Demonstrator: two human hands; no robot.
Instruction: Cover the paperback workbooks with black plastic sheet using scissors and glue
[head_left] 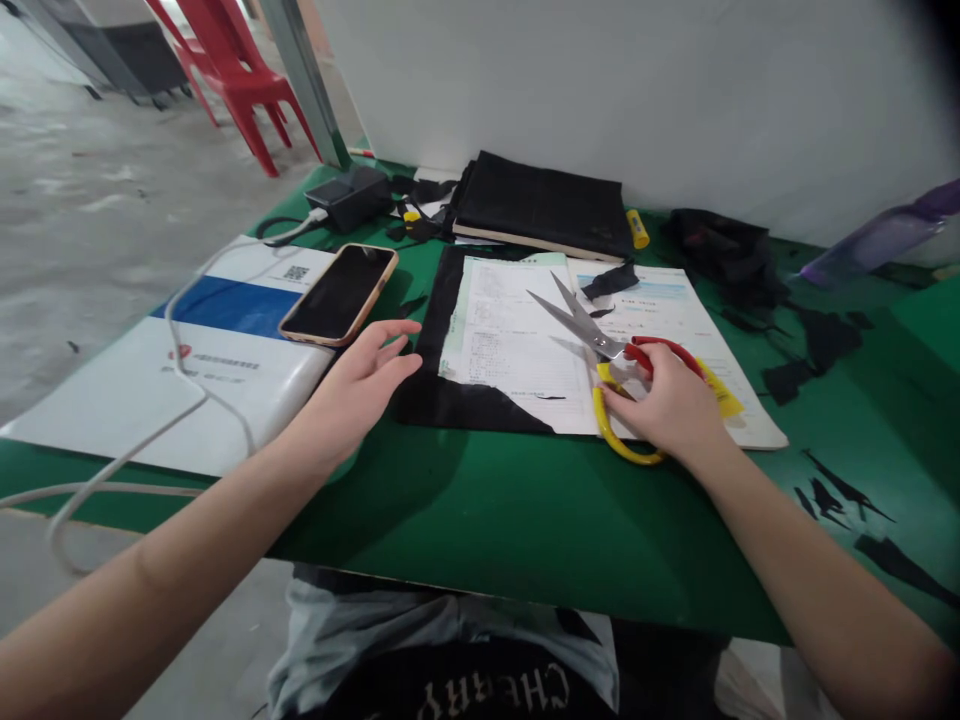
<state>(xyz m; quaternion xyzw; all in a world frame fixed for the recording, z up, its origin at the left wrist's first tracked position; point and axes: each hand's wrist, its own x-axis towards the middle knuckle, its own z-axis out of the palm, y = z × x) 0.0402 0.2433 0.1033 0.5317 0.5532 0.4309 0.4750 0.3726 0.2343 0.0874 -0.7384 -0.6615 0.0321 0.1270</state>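
My right hand [667, 400] is closed on scissors [592, 325] with one red and one yellow handle; their blades are parted and point up and left over printed papers [517, 310]. Yellow tape or plastic [724, 390] shows by the hand. My left hand [360, 385] hovers near the left edge of the black cover [450, 402] under the papers, fingers apart, holding nothing. Just beyond it, a phone [340, 293] in a tan case lies on a white and blue folder [225, 365]. A small black scrap [611, 282] rests on the papers.
Black folded cloth [540, 205], a black adapter [349, 198] with a white cable [172, 310], and a yellow tube [637, 229] are at the back of the green table [525, 520]. Black scraps [821, 345] and a purple bottle [877, 235] lie right. A red chair [247, 85] stands beyond.
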